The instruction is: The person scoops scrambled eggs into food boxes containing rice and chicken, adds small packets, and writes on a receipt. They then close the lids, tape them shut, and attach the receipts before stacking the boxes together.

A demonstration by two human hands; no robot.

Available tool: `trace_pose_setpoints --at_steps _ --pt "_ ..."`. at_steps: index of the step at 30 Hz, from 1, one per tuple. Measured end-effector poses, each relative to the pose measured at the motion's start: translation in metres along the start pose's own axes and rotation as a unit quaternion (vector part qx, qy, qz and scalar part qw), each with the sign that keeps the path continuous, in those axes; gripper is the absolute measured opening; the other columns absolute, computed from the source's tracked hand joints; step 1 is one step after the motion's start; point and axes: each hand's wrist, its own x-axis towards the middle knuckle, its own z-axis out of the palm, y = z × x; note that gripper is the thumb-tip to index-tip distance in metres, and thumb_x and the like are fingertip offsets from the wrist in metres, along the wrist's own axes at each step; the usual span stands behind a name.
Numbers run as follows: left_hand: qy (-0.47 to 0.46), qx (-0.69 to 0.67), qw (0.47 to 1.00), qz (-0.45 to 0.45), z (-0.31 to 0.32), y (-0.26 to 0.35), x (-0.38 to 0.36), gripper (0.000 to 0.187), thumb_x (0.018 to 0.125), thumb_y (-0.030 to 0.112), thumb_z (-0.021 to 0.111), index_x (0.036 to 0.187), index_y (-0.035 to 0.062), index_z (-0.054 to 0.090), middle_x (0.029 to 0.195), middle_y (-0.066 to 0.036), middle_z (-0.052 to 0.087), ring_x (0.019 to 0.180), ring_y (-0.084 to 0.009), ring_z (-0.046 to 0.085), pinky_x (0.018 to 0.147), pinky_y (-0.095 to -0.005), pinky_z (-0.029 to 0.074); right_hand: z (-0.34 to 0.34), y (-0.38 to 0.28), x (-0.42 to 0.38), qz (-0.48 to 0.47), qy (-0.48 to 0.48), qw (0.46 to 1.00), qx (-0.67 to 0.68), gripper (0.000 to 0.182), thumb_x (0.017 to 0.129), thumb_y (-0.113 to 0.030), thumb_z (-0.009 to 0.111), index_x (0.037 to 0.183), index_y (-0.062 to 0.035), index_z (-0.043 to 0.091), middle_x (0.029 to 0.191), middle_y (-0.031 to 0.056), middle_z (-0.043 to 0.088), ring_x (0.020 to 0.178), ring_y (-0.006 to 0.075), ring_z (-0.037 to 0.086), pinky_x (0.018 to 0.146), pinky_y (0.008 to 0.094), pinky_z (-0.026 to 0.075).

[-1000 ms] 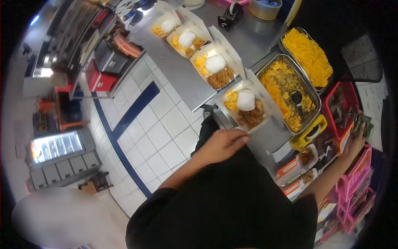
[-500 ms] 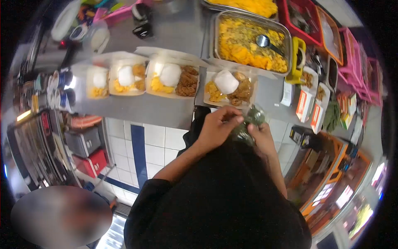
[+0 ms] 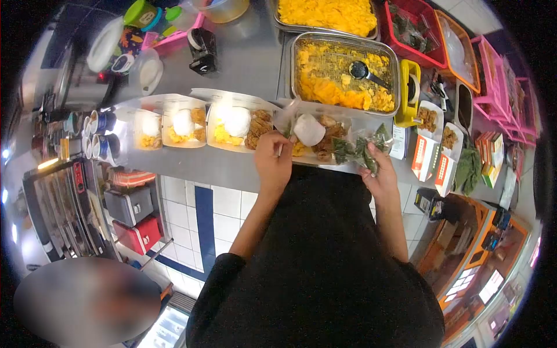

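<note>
My left hand (image 3: pixel 274 158) is pinched over the near left edge of a paper food box, on a small clear packet (image 3: pixel 286 123) with something dark green in it. That box holds a white mound of rice (image 3: pixel 309 130), yellow scrambled egg and brown fried pieces (image 3: pixel 332 136). My right hand (image 3: pixel 380 169) grips several clear plastic packets (image 3: pixel 366 152) with dark green contents, at the box's right end. To the left stand three more open food boxes (image 3: pixel 236 145) with rice, egg and fried pieces.
A metal tray of scrambled egg (image 3: pixel 325 87) with a black-handled spoon (image 3: pixel 365 72) stands behind the box, another egg tray (image 3: pixel 328 16) beyond. A red basket (image 3: pixel 419 49) of packets, a yellow holder (image 3: pixel 408 95) and two cartons (image 3: pixel 444 165) are on the right. A person is lower left.
My hands were together at the packets and have moved apart. The left hand has gone left to the box with one packet; the right hand keeps the others.
</note>
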Motion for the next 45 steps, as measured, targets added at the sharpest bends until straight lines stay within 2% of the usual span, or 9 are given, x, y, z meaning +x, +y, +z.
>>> trace_pose_setpoints --at_steps 3,10,18,26,30,33,37,40,45 --pt "0.051 0.312 0.926 0.205 0.018 -0.023 0.006 0.012 0.086 0.018 0.069 0.085 0.0087 0.063 0.083 -0.006 0.063 0.082 -0.0257 0.057 0.079 -0.0383 0.042 -0.011 -0.014 0.011 -0.004 -0.042 0.999 -0.011 0.015 0.094 -0.014 0.066 0.107 -0.0114 0.061 0.092 -0.0006 0.065 0.066 0.0081 0.058 0.044 0.0207 0.041" --pt "0.012 0.424 0.895 0.134 0.025 -0.001 0.001 0.017 0.080 0.017 0.069 0.095 0.0081 0.068 0.087 -0.007 0.065 0.086 -0.0316 0.056 0.081 -0.0449 0.041 -0.025 -0.024 0.027 0.005 -0.127 0.991 0.049 0.017 0.090 -0.015 0.070 0.102 -0.0079 0.061 0.089 0.0061 0.068 0.063 0.0149 0.061 0.045 0.0262 0.043" --pt "-0.248 -0.134 0.946 -0.158 -0.024 0.054 -0.001 0.026 0.085 0.016 0.076 0.105 0.0007 0.068 0.090 -0.010 0.069 0.093 -0.0237 0.064 0.080 -0.0348 0.049 0.044 0.005 0.018 0.067 -0.200 0.976 -0.050 0.031 0.087 -0.013 0.071 0.115 -0.0032 0.060 0.104 0.0111 0.070 0.087 0.0242 0.071 0.062 0.0325 0.059" --pt "0.090 0.007 0.996 0.002 -0.095 -0.028 0.062 0.018 0.083 0.012 0.077 0.096 0.0061 0.067 0.097 -0.011 0.071 0.093 -0.0250 0.067 0.084 -0.0353 0.050 0.064 0.014 0.021 -0.019 -0.134 0.980 -0.146 0.024 0.096 -0.019 0.063 0.116 -0.0074 0.060 0.106 0.0061 0.069 0.080 0.0143 0.067 0.051 0.0243 0.048" --pt "0.161 0.380 0.900 0.142 -0.114 -0.067 0.077 0.026 0.082 0.022 0.077 0.095 0.0040 0.065 0.101 -0.016 0.068 0.098 -0.0387 0.062 0.093 -0.0460 0.044 0.106 0.023 0.001 0.012 -0.111 0.983 -0.147 0.022 0.098 -0.018 0.059 0.117 -0.0064 0.060 0.101 0.0054 0.070 0.079 0.0141 0.067 0.049 0.0241 0.047" --pt "0.131 0.278 0.949 0.075 -0.133 -0.067 0.055 0.032 0.084 0.027 0.075 0.105 0.0047 0.065 0.104 -0.016 0.068 0.101 -0.0359 0.061 0.089 -0.0435 0.047 0.125 0.040 -0.002 0.063 -0.119 0.966 -0.222 0.020 0.099 -0.021 0.059 0.111 -0.0056 0.063 0.096 0.0054 0.071 0.079 0.0152 0.068 0.048 0.0268 0.048" --pt "-0.111 -0.164 0.979 -0.052 -0.138 -0.014 0.021 0.026 0.087 0.018 0.073 0.106 0.0006 0.068 0.097 -0.016 0.070 0.085 -0.0248 0.067 0.074 -0.0338 0.051 0.140 0.083 0.004 0.074 -0.237 0.858 -0.450 0.023 0.091 -0.015 0.070 0.109 -0.0015 0.070 0.101 0.0047 0.072 0.084 0.0119 0.064 0.080 0.0285 0.051" --pt "-0.193 -0.071 0.973 -0.103 -0.161 0.013 0.025 0.017 0.087 0.011 0.072 0.100 0.0010 0.070 0.091 -0.013 0.071 0.079 -0.0212 0.067 0.069 -0.0329 0.051 0.189 0.088 -0.009 0.163 -0.365 0.714 -0.575 0.028 0.085 -0.007 0.072 0.113 -0.0030 0.069 0.109 0.0047 0.070 0.093 0.0124 0.063 0.082 0.0293 0.052" --pt "0.138 -0.003 0.985 -0.107 -0.205 -0.040 0.084 0.012 0.086 0.011 0.072 0.095 0.0017 0.071 0.079 -0.011 0.069 0.070 -0.0204 0.067 0.064 -0.0341 0.051 0.170 0.129 0.004 0.174 -0.348 0.821 -0.418 0.039 0.088 -0.006 0.069 0.127 -0.0034 0.060 0.124 0.0067 0.060 0.102 0.0144 0.062 0.084 0.0295 0.053"
